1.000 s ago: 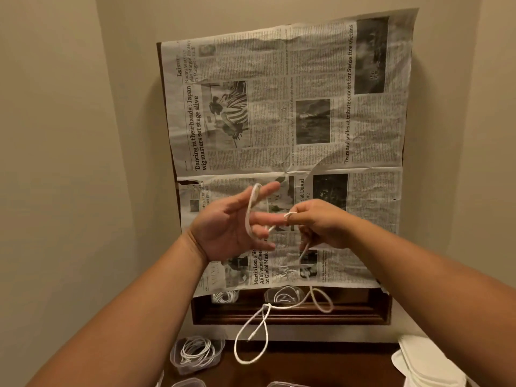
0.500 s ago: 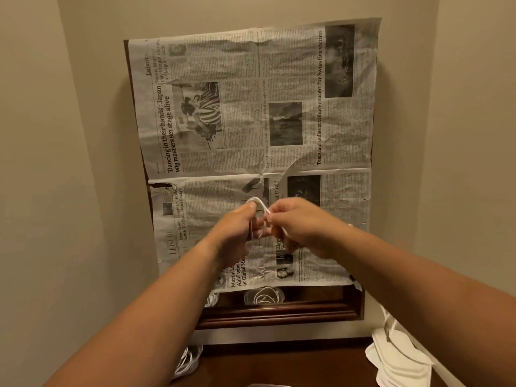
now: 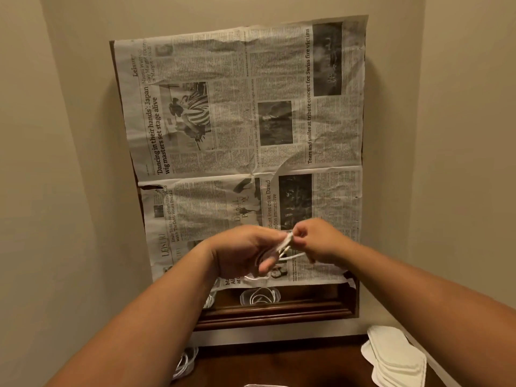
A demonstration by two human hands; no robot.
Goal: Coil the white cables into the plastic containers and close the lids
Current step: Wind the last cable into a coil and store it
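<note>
Loose dangling cable (image 3: 284, 243) now wound into sm. coil.

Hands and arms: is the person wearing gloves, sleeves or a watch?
No. The left hand and right hand are bare, without gloves. No sleeve, watch or ring is visible anywhere in the picture.

Both bare forearms reach forward from the bottom corners and meet in the middle, raised up in the air. The left hand (image 3: 243, 251) is turned back-up, with its fingers curled round a little bundle of white cable (image 3: 283, 247). The right hand (image 3: 318, 241) is just beside it, fingers bent in and pinching the same cable at the top. The knuckles are pretty much touching.
</note>
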